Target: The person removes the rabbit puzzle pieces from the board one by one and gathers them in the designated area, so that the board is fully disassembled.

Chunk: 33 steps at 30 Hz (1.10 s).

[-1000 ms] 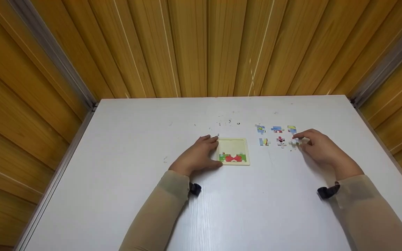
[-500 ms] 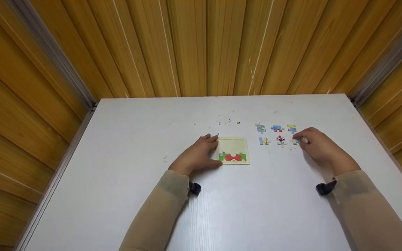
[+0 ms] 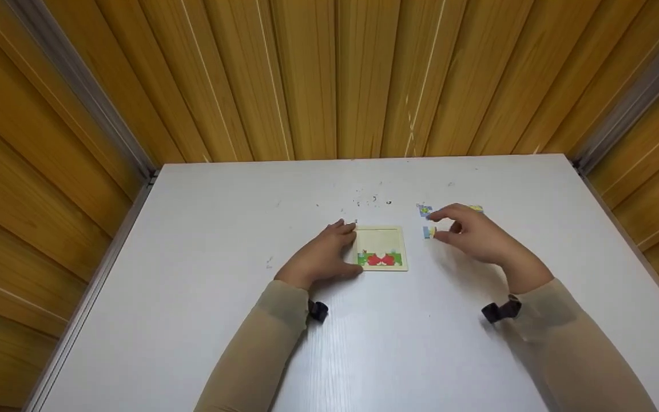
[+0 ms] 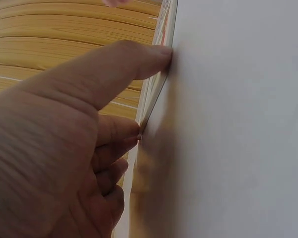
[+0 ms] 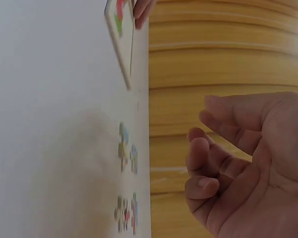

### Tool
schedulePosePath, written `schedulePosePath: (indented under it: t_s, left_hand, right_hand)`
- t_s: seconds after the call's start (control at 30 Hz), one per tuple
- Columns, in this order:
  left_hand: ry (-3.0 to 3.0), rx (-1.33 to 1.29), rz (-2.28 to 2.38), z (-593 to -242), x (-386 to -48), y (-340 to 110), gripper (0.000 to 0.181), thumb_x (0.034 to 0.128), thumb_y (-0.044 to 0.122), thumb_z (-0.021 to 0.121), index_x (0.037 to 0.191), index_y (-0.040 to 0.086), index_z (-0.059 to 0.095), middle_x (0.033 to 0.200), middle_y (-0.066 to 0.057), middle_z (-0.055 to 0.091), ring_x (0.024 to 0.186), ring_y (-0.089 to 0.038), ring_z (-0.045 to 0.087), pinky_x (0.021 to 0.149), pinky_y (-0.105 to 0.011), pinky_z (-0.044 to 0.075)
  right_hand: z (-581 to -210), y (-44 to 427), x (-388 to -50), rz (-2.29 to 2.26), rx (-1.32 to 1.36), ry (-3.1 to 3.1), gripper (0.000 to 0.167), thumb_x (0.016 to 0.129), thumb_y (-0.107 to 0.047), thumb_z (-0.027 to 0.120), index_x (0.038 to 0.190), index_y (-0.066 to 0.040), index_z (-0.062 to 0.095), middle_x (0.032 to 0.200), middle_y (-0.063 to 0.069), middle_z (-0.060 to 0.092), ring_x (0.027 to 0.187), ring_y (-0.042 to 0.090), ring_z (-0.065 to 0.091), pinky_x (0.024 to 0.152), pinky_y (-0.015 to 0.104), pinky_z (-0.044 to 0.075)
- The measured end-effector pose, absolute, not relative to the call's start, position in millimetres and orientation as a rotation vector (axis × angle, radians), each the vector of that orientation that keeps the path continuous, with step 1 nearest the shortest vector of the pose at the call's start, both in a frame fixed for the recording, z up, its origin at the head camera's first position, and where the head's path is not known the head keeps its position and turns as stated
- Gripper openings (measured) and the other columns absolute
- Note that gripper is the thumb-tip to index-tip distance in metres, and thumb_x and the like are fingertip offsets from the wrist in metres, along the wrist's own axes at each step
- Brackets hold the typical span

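A small square puzzle tray point(image 3: 404, 246) lies on the table, its bottom row filled with red and green pieces and the rest bare. My left hand point(image 3: 321, 254) holds it by its left side, thumb at the near corner and fingertips at the far corner. In the left wrist view the thumb and a finger touch the tray's edge point(image 4: 151, 101). My right hand point(image 3: 475, 234) hovers over the loose pieces, fingers bent, thumb and forefinger apart, nothing between them. A blue piece point(image 3: 424, 211) and a blue-yellow piece point(image 3: 427, 232) lie by its fingertips. The hand hides several others.
A yellow-topped piece point(image 3: 476, 209) shows behind the right hand. In the right wrist view, loose puzzle pieces point(image 5: 123, 146) lie blurred on the white table point(image 3: 221, 229). Small dark marks point(image 3: 374, 198) dot the surface beyond the tray. Wood-patterned walls point(image 3: 306, 80) rise behind the table.
My right hand has moved left from the rightmost near piece, across the others, to the leftmost pieces. The left hand and tray stay as they were.
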<state>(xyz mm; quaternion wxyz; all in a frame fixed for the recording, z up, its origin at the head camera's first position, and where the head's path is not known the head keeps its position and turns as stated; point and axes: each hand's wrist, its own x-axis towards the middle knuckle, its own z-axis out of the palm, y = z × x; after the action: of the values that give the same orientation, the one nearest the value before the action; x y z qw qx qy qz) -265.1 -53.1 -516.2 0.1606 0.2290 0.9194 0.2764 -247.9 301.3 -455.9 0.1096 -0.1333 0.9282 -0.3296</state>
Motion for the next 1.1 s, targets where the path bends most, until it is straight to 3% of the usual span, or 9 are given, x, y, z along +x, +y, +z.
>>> schedulePosePath:
  t_s: [0.33, 0.73, 1.1]
  left_hand:
    - [2.631, 0.655, 0.807, -518, -265, -53, 0.086, 0.0938, 0.039, 0.091, 0.168, 0.014, 0.056, 0.185, 0.003, 0.04, 0.179, -0.021, 0.019, 0.144, -0.043, 0.029]
    - [2.639, 0.672, 0.789, -518, -266, -55, 0.091, 0.0935, 0.04, 0.09, 0.169, 0.008, 0.052, 0.185, 0.002, 0.039, 0.18, -0.023, 0.019, 0.143, -0.045, 0.03]
    - [2.622, 0.703, 0.791, -519, -267, -56, 0.088, 0.0955, 0.039, 0.09, 0.168, 0.007, 0.054, 0.185, -0.003, 0.039, 0.18, -0.027, 0.018, 0.144, -0.047, 0.028]
  right_hand:
    - [-453, 236, -243, -1.088, -0.547, 2.609, 0.038, 0.109, -0.017, 0.073, 0.147, -0.016, 0.073, 0.153, 0.008, 0.068, 0.113, 0.024, 0.067, 0.092, 0.038, 0.054]
    - [-470, 207, -247, -1.215, -0.45, 2.491, 0.04, 0.109, -0.017, 0.072, 0.148, -0.013, 0.072, 0.158, 0.008, 0.064, 0.112, 0.025, 0.069, 0.089, 0.035, 0.056]
    - [-498, 198, -246, -1.257, -0.391, 2.439, 0.043, 0.108, -0.007, 0.071, 0.151, -0.01, 0.07, 0.15, 0.016, 0.065, 0.086, 0.016, 0.062, 0.074, 0.026, 0.054]
